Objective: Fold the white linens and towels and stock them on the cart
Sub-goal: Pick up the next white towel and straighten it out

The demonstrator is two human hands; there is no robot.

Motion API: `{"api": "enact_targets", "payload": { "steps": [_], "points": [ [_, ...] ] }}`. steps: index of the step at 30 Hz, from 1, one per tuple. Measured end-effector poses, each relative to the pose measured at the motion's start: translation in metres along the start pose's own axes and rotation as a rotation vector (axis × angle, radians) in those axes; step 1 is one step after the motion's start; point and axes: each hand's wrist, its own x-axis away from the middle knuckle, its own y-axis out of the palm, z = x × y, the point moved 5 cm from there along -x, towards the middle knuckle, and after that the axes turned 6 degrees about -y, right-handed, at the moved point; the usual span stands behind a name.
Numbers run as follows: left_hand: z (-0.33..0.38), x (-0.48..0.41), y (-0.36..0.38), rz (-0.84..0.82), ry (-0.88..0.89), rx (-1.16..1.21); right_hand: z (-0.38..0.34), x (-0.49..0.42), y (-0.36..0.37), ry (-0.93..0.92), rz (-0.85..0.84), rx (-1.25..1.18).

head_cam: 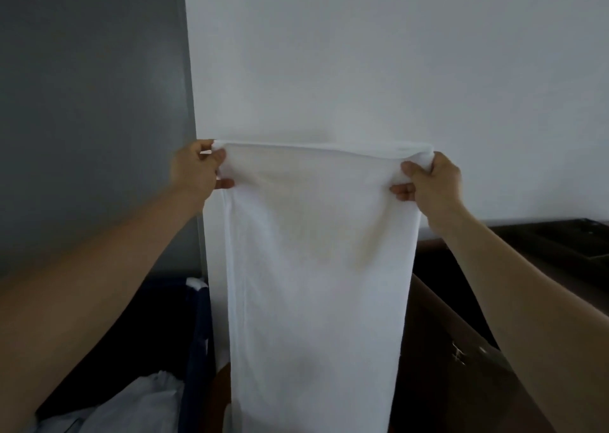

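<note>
A long white towel (313, 284) hangs straight down in front of me, stretched flat between both hands at chest height. My left hand (197, 172) pinches its top left corner, thumb on the near side. My right hand (428, 179) grips the top right corner the same way. The towel's upper edge is doubled over along its whole width. Its lower end runs out of the bottom of the frame.
A dark blue fabric bin (194, 334) stands at lower left with crumpled white linen (131, 406) inside. A brown surface (461, 350) with dark furniture (560, 245) behind it lies at right. A white wall (362, 53) rises ahead, grey wall (92, 103) to the left.
</note>
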Motion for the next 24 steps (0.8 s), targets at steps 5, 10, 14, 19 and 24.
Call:
{"api": "enact_targets", "payload": {
  "steps": [5,10,14,19,24],
  "points": [
    [-0.007,-0.014,0.014,0.045,-0.021,-0.036,0.016,-0.020,0.012,-0.002,-0.038,-0.020],
    [0.013,-0.020,0.021,0.096,0.025,-0.049,0.016,-0.042,0.016,-0.039,-0.050,-0.083],
    [0.028,-0.014,0.016,0.147,0.080,-0.075,0.012,-0.048,0.015,-0.062,-0.064,-0.143],
    [0.029,0.008,0.004,0.183,0.095,-0.070,0.013,-0.038,0.013,-0.097,-0.110,-0.171],
    [0.011,0.052,-0.011,0.170,0.068,-0.092,0.029,-0.010,0.002,-0.055,-0.150,-0.139]
  ]
}}
